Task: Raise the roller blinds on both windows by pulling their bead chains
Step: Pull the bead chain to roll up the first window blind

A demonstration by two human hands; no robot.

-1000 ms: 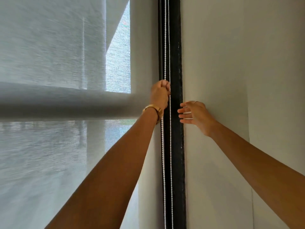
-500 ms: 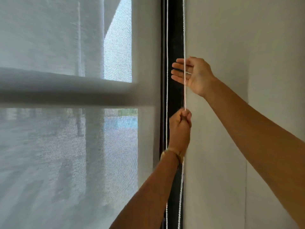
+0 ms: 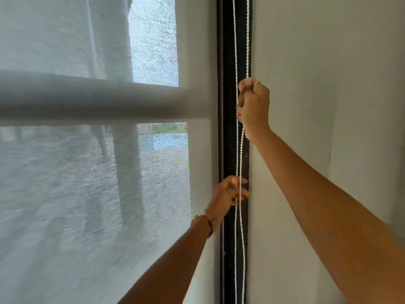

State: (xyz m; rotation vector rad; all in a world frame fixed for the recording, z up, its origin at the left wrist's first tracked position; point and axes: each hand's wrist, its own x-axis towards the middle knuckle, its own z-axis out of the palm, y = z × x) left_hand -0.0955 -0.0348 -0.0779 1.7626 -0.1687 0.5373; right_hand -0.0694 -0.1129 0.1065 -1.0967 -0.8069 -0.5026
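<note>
A white bead chain point(image 3: 241, 154) hangs as two strands in front of the black window frame point(image 3: 228, 139). My right hand point(image 3: 254, 106) is high on the chain, fist closed around the right strand. Lower down, my left hand point(image 3: 228, 194) has its fingers spread and loose beside the strands, gripping nothing. A gold bracelet sits on the left wrist. The translucent grey roller blind point(image 3: 87, 172) covers the window on the left, with a horizontal frame bar showing through it.
A plain pale wall point(image 3: 328, 84) fills the right side, right up against the black frame. Through the blind I make out a pillar and blurred outdoor ground.
My right hand has gone from open to a fist on the chain up high. My left hand pulled the chain downward, then let go and opened.
</note>
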